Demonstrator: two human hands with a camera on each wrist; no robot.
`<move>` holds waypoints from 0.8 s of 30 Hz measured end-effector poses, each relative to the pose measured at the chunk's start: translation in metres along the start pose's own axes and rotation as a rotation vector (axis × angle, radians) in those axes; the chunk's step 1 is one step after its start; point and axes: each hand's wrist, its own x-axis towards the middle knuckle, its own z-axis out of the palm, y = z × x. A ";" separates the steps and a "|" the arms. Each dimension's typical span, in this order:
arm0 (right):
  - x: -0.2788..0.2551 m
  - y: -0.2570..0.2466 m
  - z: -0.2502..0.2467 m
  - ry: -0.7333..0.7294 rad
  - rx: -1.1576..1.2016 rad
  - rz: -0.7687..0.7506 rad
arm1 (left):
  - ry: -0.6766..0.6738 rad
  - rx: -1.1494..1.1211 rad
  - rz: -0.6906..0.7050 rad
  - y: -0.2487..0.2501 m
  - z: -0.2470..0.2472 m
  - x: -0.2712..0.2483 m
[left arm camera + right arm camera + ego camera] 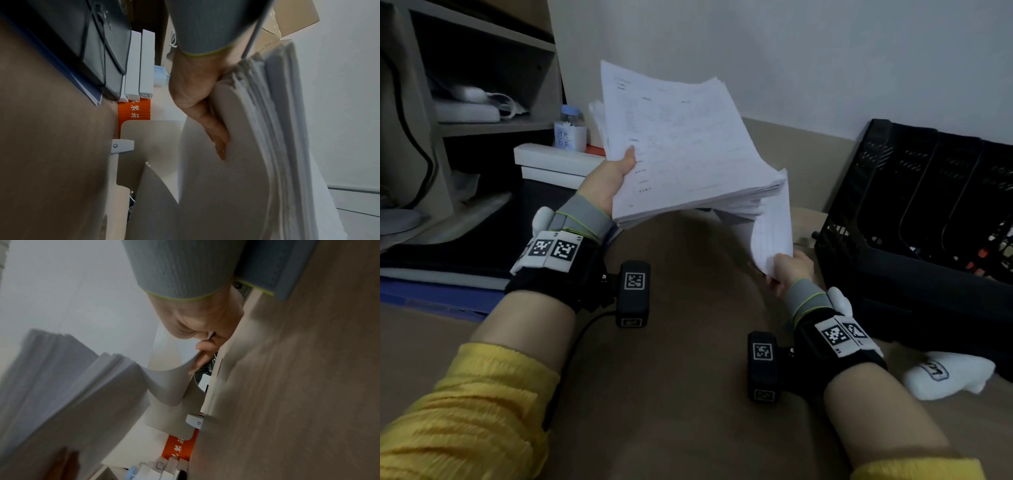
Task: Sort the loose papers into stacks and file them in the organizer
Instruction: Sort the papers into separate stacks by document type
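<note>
We hold the stack point(688, 150) in the air above the desk point(681, 342), tilted so its far left corner rides high and its near right corner sags. Our left hand point(609, 185) grips the near left edge, thumb clamped on the top sheet, and the left wrist view shows the fingers point(216, 133) curled underneath against the bottom pages. Our right hand point(787, 270) pinches a few sheets point(774, 236) that hang down from the stack's right corner; in the right wrist view thumb and fingers point(202, 345) press together on that bent paper. The organizer point(928, 205), black with upright slots, stands to the right on the desk, near the right hand but apart from the papers. We judge that we are peeling a portion off for sorting, and nothing looks filed yet, though the slots are too dark to be sure. The main risk is the stack itself: one hand carries a thick, uneven pile by one edge, and its tilt could let the loose pages slide off toward the right. Pulling the pinched sheets too quickly could drag neighbouring pages out with them, or crease the bent ones. A bottle point(568, 130) beside white boxes point(558, 161) stands on the far left, close below the raised corner, and a careless swing could knock it.
</note>
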 end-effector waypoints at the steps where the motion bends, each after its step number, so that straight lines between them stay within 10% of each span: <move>1: 0.000 0.000 0.005 -0.002 -0.037 -0.004 | -0.004 -0.015 -0.005 0.001 0.000 0.002; 24: -0.046 0.002 0.068 -0.426 -0.287 0.255 | 0.072 0.055 -0.010 0.011 -0.020 0.014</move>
